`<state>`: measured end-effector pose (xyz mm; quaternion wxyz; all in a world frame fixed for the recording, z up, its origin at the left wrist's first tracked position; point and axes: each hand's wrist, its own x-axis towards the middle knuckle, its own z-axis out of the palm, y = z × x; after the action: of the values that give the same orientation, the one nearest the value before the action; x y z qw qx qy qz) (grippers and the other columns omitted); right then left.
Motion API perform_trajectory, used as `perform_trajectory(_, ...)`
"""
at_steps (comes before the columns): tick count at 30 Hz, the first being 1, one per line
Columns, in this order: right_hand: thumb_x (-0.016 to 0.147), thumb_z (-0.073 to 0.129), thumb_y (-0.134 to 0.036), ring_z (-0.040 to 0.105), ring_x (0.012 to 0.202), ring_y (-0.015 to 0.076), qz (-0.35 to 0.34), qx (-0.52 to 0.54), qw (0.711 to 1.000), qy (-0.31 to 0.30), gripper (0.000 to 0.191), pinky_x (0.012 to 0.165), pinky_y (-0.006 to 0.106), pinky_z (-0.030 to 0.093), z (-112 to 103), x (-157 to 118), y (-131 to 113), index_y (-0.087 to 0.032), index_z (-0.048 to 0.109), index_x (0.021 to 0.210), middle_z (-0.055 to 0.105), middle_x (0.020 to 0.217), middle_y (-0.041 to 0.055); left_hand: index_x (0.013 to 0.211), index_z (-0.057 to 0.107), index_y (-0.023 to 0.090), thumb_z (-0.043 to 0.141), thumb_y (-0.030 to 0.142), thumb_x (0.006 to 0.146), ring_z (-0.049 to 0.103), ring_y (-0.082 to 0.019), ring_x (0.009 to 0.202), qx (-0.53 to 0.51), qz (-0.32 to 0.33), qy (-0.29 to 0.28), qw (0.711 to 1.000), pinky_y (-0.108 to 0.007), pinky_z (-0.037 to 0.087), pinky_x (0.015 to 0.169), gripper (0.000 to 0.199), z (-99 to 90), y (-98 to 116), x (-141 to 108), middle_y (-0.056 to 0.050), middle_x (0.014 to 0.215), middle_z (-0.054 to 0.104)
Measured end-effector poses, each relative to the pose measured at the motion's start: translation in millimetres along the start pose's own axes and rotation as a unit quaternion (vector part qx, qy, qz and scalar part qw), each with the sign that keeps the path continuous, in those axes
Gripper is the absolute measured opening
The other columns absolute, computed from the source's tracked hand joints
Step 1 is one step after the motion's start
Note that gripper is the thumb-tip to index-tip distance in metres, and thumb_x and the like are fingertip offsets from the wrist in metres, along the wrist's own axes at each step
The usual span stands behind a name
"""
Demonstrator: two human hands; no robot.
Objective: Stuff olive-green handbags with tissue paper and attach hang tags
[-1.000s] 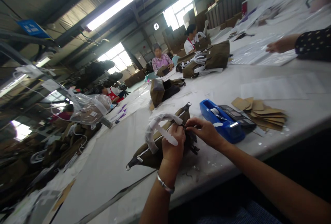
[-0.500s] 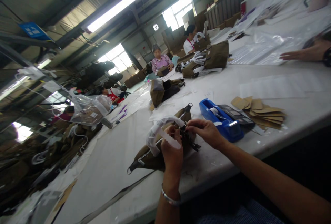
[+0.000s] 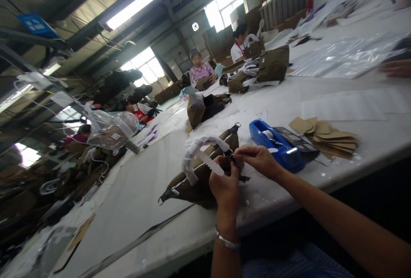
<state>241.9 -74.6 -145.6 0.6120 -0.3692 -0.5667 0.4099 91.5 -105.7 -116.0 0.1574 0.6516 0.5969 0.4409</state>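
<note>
An olive-brown bag [image 3: 205, 175] with dark end tabs and metal rings lies on the white table. White wrapping covers its curved handle [image 3: 192, 158], and a white strip hangs from it. My left hand [image 3: 225, 179], with a silver bracelet at the wrist, is closed at the near side of the bag, pinching a dark fitting near a metal ring [image 3: 228, 153]. From the right, my right hand [image 3: 257, 158] reaches to the same ring with fingers pinched together. Whatever its fingertips hold is too small to make out.
A blue tape dispenser [image 3: 276, 145] stands just beyond my right hand, beside brown card pieces [image 3: 327, 136]. Farther back lie more olive bags [image 3: 195, 109] and plastic sheets [image 3: 343, 57]. Several people sit around the table; another person's hand [image 3: 396, 68] is at the right edge.
My left hand has shifted right, closer to my right hand at the ring. The other person's hand at the right edge has drawn back to the right.
</note>
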Motion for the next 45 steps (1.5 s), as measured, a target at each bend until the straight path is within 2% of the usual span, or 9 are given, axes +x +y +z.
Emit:
perform_trajectory(3,0.082,0.077,-0.044,0.071,0.091,0.0231,-0.023,-0.035,0.999,-0.009,0.023,0.086,0.035,0.059,-4,-2,-5,-0.022,0.081,0.089,0.077,0.095,0.0060,0.098,0.065,0.020,0.067,0.027,0.088,0.072,-0.021,0.087,-0.083,0.011,-0.035,0.996,-0.034,0.055,0.085,0.013,-7.3,-7,2,-0.005,0.093,0.073)
perform_trajectory(6,0.087,0.074,-0.035,0.072,0.093,0.0229,-0.082,-0.113,0.990,-0.006,0.012,0.089,0.036,0.059,-5,-7,-11,-0.026,0.081,0.090,0.077,0.097,0.0049,0.101,0.067,0.019,0.070,0.026,0.086,0.072,-0.022,0.089,-0.135,0.006,-0.076,0.988,-0.033,0.056,0.084,0.017,-13.7,-14,4,-0.006,0.095,0.074)
perform_trajectory(9,0.091,0.068,-0.028,0.073,0.094,0.0221,-0.158,-0.196,0.968,0.004,0.012,0.089,0.035,0.060,-4,-12,-12,-0.027,0.080,0.091,0.077,0.101,0.0052,0.101,0.067,0.019,0.071,0.028,0.086,0.074,-0.021,0.086,-0.151,-0.004,-0.095,0.984,-0.032,0.057,0.080,0.018,-16.7,-19,7,-0.006,0.094,0.075)
perform_trajectory(16,0.091,0.065,-0.015,0.072,0.095,0.0189,-0.226,-0.254,0.940,0.006,0.013,0.086,0.031,0.061,-4,-17,-8,-0.022,0.076,0.092,0.073,0.103,0.0068,0.103,0.064,0.018,0.071,0.029,0.087,0.077,-0.024,0.084,-0.174,-0.033,-0.119,0.977,-0.033,0.059,0.077,0.021,-15.8,-22,10,-0.007,0.093,0.076)
perform_trajectory(28,0.091,0.065,-0.012,0.073,0.093,0.0192,-0.213,-0.268,0.940,0.002,0.014,0.085,0.031,0.060,1,-12,-6,-0.020,0.076,0.089,0.073,0.101,0.0070,0.103,0.065,0.017,0.074,0.032,0.086,0.075,-0.022,0.081,-0.183,-0.028,-0.111,0.976,-0.030,0.059,0.074,0.025,-14.9,-23,7,-0.007,0.092,0.075)
perform_trajectory(34,0.089,0.067,-0.011,0.072,0.091,0.0188,-0.205,-0.260,0.944,0.015,0.011,0.084,0.030,0.060,4,-14,-8,-0.019,0.075,0.086,0.073,0.098,0.0073,0.101,0.067,0.017,0.077,0.034,0.085,0.075,-0.022,0.089,-0.186,-0.013,-0.078,0.979,-0.031,0.059,0.082,0.026,-10.4,-29,2,-0.008,0.096,0.076)
perform_trajectory(41,0.091,0.066,-0.014,0.072,0.092,0.0188,-0.172,-0.243,0.954,0.037,0.013,0.085,0.031,0.060,10,-13,-4,-0.021,0.076,0.087,0.074,0.098,0.0055,0.100,0.071,0.018,0.073,0.031,0.088,0.075,-0.022,0.093,-0.170,0.007,-0.092,0.981,-0.034,0.060,0.087,0.017,-10.0,-28,-1,-0.007,0.097,0.076)
perform_trajectory(43,0.092,0.066,-0.014,0.072,0.092,0.0191,-0.168,-0.242,0.955,0.044,0.013,0.086,0.031,0.060,10,-13,0,-0.021,0.077,0.089,0.074,0.099,0.0053,0.098,0.072,0.018,0.065,0.033,0.094,0.075,-0.021,0.088,-0.154,0.007,-0.093,0.984,-0.033,0.062,0.081,0.017,-11.4,-26,1,-0.007,0.095,0.076)
perform_trajectory(45,0.092,0.066,-0.015,0.073,0.093,0.0195,-0.167,-0.242,0.955,0.049,0.013,0.086,0.032,0.060,11,-13,2,-0.022,0.078,0.090,0.075,0.100,0.0053,0.103,0.070,0.017,0.058,0.032,0.098,0.076,-0.020,0.076,-0.151,-0.012,-0.078,0.985,-0.030,0.063,0.066,0.020,-11.7,-23,5,-0.007,0.091,0.075)
